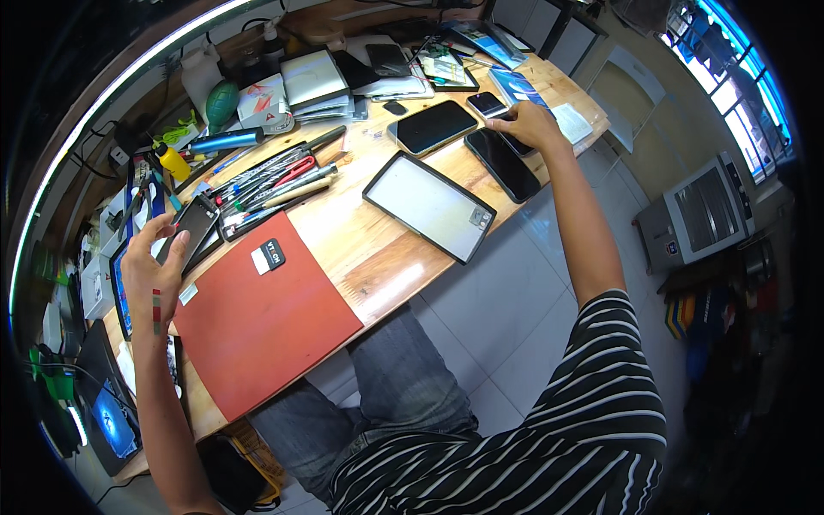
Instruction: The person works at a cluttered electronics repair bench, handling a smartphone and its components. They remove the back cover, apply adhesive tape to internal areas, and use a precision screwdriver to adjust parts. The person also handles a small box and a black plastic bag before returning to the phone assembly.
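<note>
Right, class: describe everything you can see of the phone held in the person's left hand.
The phone is a slim dark slab with a black, unlit glass face and rounded corners. It is tilted, its face turned up and toward the person. The left hand has it in its grip by the lower part, thumb across one long edge and fingers behind. It is held above the desk's left end, over a dark tray beside the red mat. Its back is hidden.

Part of the small phone point(190, 225) near the table's point(378, 257) left edge is covered by the left hand point(153, 273). At the far right corner, the dark phone point(518, 142) under the right hand point(530, 124) is largely hidden — its fingers' hold cannot be made out. The laptop point(107, 408) is cut by the dark rim, and the tools point(275, 176) along the back edge are too small to tell apart.
</note>
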Available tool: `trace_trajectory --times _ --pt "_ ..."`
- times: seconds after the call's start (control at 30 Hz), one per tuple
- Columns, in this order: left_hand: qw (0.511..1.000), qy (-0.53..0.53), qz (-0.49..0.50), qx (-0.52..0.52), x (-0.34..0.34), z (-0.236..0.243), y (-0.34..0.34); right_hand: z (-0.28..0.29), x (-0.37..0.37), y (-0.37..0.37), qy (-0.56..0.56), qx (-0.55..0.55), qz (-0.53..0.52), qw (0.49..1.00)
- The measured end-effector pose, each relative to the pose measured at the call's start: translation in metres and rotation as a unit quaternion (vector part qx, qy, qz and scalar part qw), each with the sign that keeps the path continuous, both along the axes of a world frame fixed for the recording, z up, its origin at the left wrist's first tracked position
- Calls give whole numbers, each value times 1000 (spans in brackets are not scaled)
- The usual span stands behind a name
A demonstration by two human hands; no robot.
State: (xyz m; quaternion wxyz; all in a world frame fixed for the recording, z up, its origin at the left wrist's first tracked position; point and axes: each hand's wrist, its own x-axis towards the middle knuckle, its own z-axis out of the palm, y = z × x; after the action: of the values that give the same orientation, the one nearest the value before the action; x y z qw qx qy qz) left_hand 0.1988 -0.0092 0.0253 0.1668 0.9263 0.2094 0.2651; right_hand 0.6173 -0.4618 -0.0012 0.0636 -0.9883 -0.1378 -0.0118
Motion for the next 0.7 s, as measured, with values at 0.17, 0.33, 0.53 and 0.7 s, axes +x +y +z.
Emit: trace_trajectory --times 0.17,0.33,0.53,0.7 --pt "999 -5 -1 -35 -12 14 -29 -13 33 -1 -11 9 10 1000" --pt "995 -39 -10 -93 -29 15 -50 -16 44 3 -81 1 30 996" --pt "996 -42 -45 -63 -54 17 -68 9 31 4 -153 70 -4 986" --pt "991 -83 -91 -44 -51 13 -89 31 -29 41 244 683 120 678"
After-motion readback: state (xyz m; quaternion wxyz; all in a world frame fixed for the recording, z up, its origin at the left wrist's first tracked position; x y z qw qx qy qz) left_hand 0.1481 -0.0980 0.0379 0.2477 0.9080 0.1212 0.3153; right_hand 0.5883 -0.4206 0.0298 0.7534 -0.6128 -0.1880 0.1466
